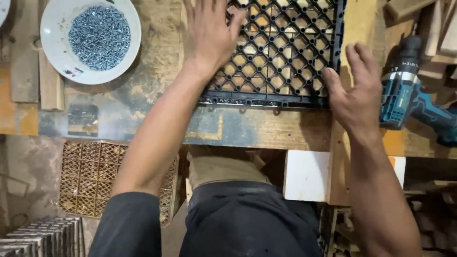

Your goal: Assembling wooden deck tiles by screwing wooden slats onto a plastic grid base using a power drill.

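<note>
**Grid tile flat on the bench, both hands on it, driver parked**

Closest to the camera is the person's own lap in dark clothing, with a brown lattice tile (90, 176) down on the floor off to the left and a stack of ribbed pieces (45, 235) in the bottom corner. Both forearms reach up and away from there onto the worn wooden workbench (143, 104).

The thing in hand is the black plastic grid tile (281, 52), lying flat on the bench with pale wood showing through its holes. Its near edge sits parallel to the bench edge, and the far part runs out of the top of the shot.

The right hand (354, 93) is open with fingers together, pressed up against the tile's near right corner, not gripping anything. The left hand (209, 33) is spread wide and laid palm down on top of the grid near its left side, again holding nothing, just pressing.

Progress-wise it looks like a lining-up stage: the grid appears seated on the wood but nobody has a fastener or tool in hand. The teal cordless driver (409, 95) lies on the bench just beside the right hand, untouched. Further back on the left, the white bowl (52, 47) is heaped with small silver screws (99, 31), well apart from both hands. So fixing down looks like it's all yet to do, as far as can be judged
</note>
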